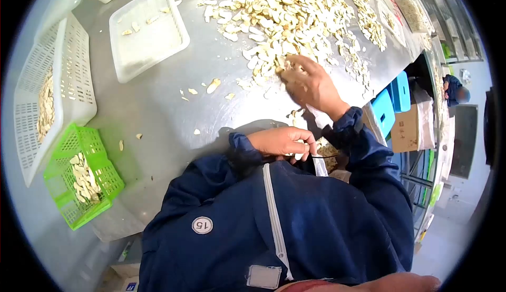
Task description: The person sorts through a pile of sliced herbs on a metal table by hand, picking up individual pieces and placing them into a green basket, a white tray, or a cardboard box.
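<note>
A large pile of pale dried slices point(295, 12) is spread on the metal table point(211, 112). At its near edge my right hand point(312, 85) reaches down with curved fingers apart, touching the slices. My left hand point(284, 141) is closer to my body, its fingers curled over a few pale slices point(301, 156). Just beneath and right of that hand, more slices point(328, 152) sit by white plastic point(320, 166) at the table's edge; their container is partly hidden.
On the left are a white tray point(122, 54) with a few slices, a white perforated basket point(79, 75) and a green basket point(110, 173), both holding slices. Blue bins point(383, 112) and a cardboard box point(405, 131) stand at right. Another person point(452, 89) is far right.
</note>
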A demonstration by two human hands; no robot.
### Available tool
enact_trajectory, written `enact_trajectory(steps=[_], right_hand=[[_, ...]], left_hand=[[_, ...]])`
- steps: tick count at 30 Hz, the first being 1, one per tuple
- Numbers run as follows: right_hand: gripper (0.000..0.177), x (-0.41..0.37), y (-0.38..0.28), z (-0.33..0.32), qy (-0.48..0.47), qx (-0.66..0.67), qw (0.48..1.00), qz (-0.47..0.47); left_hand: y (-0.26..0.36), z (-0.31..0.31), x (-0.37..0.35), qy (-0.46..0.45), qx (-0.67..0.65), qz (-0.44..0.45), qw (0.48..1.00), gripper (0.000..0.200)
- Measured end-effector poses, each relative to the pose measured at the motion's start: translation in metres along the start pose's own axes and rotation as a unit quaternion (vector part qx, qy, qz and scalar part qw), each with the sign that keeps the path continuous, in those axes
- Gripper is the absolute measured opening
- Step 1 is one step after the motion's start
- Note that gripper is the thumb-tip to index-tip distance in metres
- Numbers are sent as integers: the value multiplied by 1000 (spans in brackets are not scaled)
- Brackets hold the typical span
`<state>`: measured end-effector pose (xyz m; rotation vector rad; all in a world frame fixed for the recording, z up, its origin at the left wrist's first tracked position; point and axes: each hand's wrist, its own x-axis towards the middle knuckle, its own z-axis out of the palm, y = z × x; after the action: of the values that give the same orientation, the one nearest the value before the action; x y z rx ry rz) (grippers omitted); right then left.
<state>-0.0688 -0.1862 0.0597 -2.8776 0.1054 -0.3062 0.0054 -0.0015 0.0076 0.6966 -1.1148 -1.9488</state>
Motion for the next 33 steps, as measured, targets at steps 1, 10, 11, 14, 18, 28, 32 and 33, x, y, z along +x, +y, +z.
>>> enact_trajectory(steps=[1,10,11,14,18,28,32,33], right_hand=[[26,4,13,-1,42,-26,998,-25],[22,113,10,16,-5,-43,998,-55],[23,132,11,23,3,-64,996,-63],[28,179,21,42,17,-121,989,-85],[19,206,31,53,-5,-233,969,-81],[19,195,54,28,-13,-78,997,-24],[19,200,43,47,-4,-155,984,-84],[18,201,40,49,-7,-170,982,-84]], left_hand=[[2,0,-1,2,4,-6,1000,26],[0,0,2,9,23,28,999,25],[-4,0,2,5,5,30,1000,24],[1,2,-1,2,-15,30,999,23],[0,-3,-3,-11,-19,65,998,25],[0,-3,-1,-1,-28,66,997,29],[6,-3,-4,5,-13,54,998,28],[5,-3,-6,3,-19,56,998,28]])
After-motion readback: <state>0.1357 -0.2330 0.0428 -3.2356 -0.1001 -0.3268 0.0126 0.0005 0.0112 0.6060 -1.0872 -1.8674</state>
